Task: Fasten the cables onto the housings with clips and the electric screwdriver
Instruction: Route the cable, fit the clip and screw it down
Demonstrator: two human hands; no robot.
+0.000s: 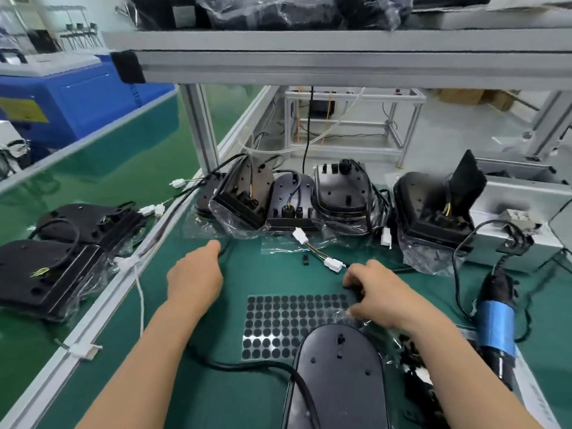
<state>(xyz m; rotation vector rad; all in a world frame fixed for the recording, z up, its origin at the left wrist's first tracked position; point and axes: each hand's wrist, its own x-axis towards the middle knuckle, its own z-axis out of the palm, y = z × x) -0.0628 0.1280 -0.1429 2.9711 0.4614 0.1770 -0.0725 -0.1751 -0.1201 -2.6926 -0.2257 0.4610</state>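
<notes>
View from the head camera over the bench. My left hand (195, 274) lies stretched forward on the green mat (247, 397), fingers straight and holding nothing, fingertips at a thin black cable (247, 365). This cable runs back to the near housing (340, 376), a smooth, dark, oval shell with small holes, lying flat at the near edge between my forearms. My right hand (380, 295) rests on the mat with fingers curled over something small and dark; I cannot tell whether it grips it. Beneath that hand lies a clear sheet of black round pads (278, 323) in even rows. A small black clip (305, 260) and a white connector (334, 264) on coloured wires lie just beyond. The electric screwdriver (496, 323), a black cylinder banded with blue tape, lies at the right. A far row of housings (289, 196), glossy black in crinkled clear film, lines the mat's far edge. To the left, a green conveyor belt (93, 187) carries more wrapped housings (46, 274). A grey aluminium shelf (340, 54) spans overhead.
</notes>
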